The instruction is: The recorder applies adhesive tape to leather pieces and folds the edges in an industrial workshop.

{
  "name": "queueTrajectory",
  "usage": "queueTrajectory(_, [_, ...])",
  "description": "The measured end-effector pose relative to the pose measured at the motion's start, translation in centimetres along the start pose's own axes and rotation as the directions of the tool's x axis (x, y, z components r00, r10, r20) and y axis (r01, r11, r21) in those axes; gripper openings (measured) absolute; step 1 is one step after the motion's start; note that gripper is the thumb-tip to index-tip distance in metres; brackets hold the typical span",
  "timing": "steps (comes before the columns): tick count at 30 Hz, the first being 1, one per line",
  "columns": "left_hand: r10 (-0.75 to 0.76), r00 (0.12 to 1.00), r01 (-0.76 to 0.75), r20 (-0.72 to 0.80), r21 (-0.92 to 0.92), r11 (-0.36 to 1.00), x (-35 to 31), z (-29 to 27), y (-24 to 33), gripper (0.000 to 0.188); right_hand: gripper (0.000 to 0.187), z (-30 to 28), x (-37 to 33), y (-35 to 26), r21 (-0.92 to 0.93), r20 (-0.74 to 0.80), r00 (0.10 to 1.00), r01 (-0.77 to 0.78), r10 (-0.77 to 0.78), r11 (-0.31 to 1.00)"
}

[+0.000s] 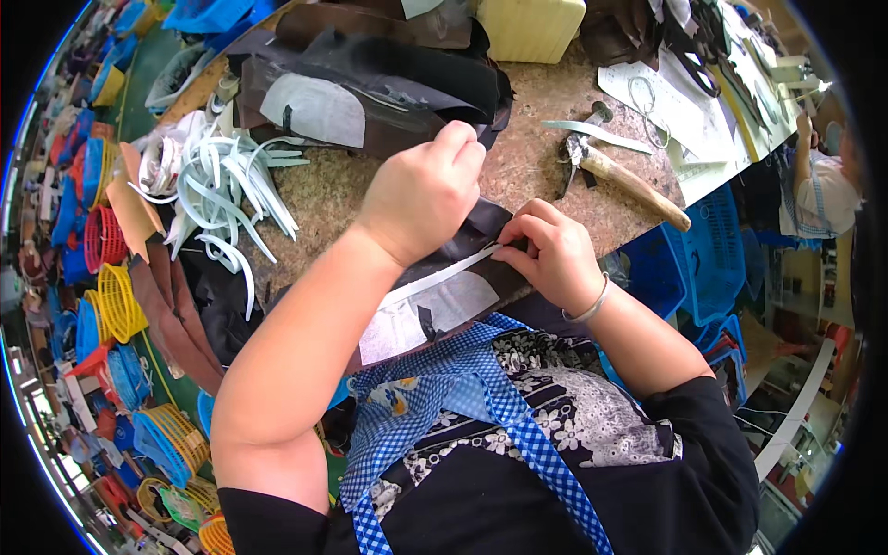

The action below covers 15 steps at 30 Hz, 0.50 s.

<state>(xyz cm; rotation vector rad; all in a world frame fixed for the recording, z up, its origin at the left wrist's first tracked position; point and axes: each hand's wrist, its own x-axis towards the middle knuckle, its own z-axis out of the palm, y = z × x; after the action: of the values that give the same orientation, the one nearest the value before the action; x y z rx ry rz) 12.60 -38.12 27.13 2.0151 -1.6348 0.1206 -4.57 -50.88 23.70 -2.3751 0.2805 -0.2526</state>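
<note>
A dark brown leather piece [504, 282] lies at the table's near edge, against my apron. Along it runs a narrow white strip [430, 280], beside a light grey patch [453, 305] with a small black tab. My right hand [560, 259] pinches the strip's right end at the leather's edge. Above the leather, my left hand [421, 196] is closed with its fingertips pressed together; whatever they hold, if anything, is hidden. Beyond it rests a stack of similar dark leather pieces [398, 125] with a grey patch [314, 109] on top.
Loose pale strips [227, 180] are heaped at the left of the table [310, 199]. A wooden-handled hammer [638, 190] lies at the right, near another pale strip [601, 137] and white papers [666, 102]. A yellowish block [529, 30] stands behind; blue crates [708, 250] stand right.
</note>
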Motion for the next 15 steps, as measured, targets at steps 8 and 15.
queueTrajectory(8, [0.392, 0.876, -0.462, 0.281, 0.252, 0.851, -1.9, 2.0, -0.2, 0.018, 0.02, -0.2, 0.2, 0.1, -0.004, 0.048, 0.999, -0.01, 0.01, 1.0])
queueTrajectory(15, [-0.131, 0.988, 0.122, -0.086, -0.095, 0.988, -0.4, -0.8, 1.7, 0.017, 0.019, 0.1, 0.1, 0.1, 0.0, 0.011, 1.0, -0.023, 0.023, 1.0])
